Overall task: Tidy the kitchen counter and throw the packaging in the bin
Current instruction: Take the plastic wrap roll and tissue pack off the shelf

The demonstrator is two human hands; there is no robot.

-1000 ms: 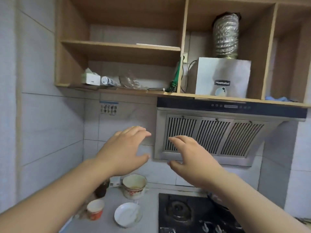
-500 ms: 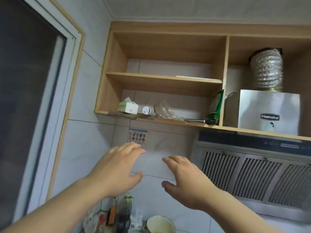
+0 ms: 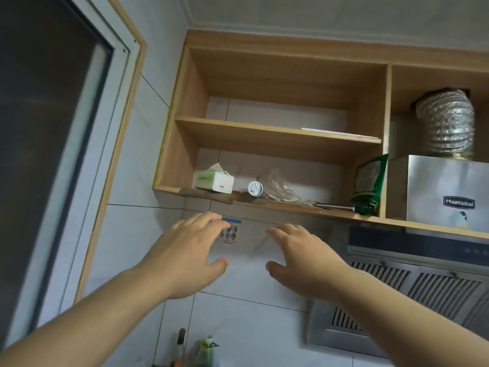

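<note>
Both hands, left hand (image 3: 185, 256) and right hand (image 3: 304, 263), hang spread and empty below the shelf (image 3: 264, 203) front edge; tissue box (image 3: 213, 180) near its left corner.

A brown wooden wall shelf (image 3: 277, 133) hangs on white wall tiles (image 3: 251, 327). To its right a crinkly silver pipe (image 3: 444, 123) stands on a shiny metal box (image 3: 444, 189), above a grey cooker hood (image 3: 423, 287). A small colourful sticker (image 3: 230, 233) sits on the tiles under the shelf. A dark window (image 3: 45, 128) is on the left.
</note>
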